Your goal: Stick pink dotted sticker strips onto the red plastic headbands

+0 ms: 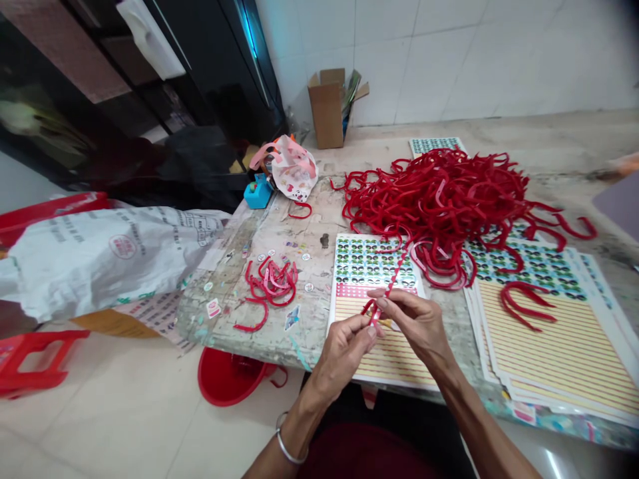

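My left hand (344,349) and my right hand (417,319) meet over a sticker sheet (369,273) at the table's front edge. Both pinch one red curved plastic strip (392,279), which rises from my fingers toward the big heap of red strips (449,193). The left fingers grip its lower end; the right fingers close on it just above. A silver bangle (287,449) sits on my left wrist. The sheet shows rows of small eye stickers above yellow lines.
A small pile of red strips (269,283) lies left of the sheet. More sticker sheets (559,332) are stacked on the right. A red basin (227,379), a red stool (30,356), a white sack (100,253) and a cardboard box (329,106) stand around.
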`<move>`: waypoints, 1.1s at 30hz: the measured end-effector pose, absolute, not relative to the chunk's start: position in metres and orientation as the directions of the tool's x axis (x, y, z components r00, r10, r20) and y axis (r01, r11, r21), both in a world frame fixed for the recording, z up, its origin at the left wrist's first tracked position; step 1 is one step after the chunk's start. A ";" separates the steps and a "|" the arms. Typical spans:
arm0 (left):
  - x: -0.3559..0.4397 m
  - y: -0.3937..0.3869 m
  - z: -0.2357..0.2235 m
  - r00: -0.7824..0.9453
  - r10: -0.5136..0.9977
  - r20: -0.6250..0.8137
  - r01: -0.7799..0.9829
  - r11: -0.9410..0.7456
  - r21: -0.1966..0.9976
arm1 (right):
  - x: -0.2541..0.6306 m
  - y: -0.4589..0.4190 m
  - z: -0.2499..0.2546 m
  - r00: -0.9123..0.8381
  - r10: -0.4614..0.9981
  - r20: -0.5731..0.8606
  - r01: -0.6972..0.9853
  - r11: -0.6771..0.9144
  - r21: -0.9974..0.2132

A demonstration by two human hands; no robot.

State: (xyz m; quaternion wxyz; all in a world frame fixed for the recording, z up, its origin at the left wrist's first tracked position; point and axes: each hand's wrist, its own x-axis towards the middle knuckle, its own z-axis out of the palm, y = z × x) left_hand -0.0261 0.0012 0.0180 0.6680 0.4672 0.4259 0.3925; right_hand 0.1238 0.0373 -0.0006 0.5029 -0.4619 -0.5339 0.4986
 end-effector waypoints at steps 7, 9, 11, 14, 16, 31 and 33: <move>-0.027 -0.002 0.014 0.277 0.935 -0.221 -0.086 0.253 0.964 | 0.122 0.037 0.003 -0.045 0.992 0.115 0.036 0.116 -0.993; -0.027 -0.001 0.015 0.266 0.939 -0.220 -0.075 0.248 0.966 | 0.123 0.035 0.005 -0.023 0.987 0.159 0.095 0.161 -0.982; -0.027 0.000 0.015 0.256 0.942 -0.216 -0.061 0.239 0.969 | 0.123 0.034 0.007 -0.003 0.975 0.222 0.150 0.220 -0.964; -0.026 0.000 0.014 0.237 0.950 -0.202 -0.018 0.212 0.977 | 0.122 0.032 0.009 0.010 0.945 0.328 0.195 0.319 -0.927; -0.026 0.000 0.013 0.226 0.957 -0.181 0.012 0.183 0.983 | 0.120 0.032 0.010 0.012 0.936 0.352 0.204 0.342 -0.917; -0.026 -0.004 0.010 0.251 0.955 -0.161 -0.071 0.183 0.980 | 0.111 0.024 -0.008 -0.008 0.980 0.198 0.106 0.197 -0.975; -0.026 0.000 0.016 0.294 0.945 -0.140 -0.064 0.166 0.984 | 0.111 0.022 -0.006 -0.034 0.956 0.292 0.144 0.293 -0.945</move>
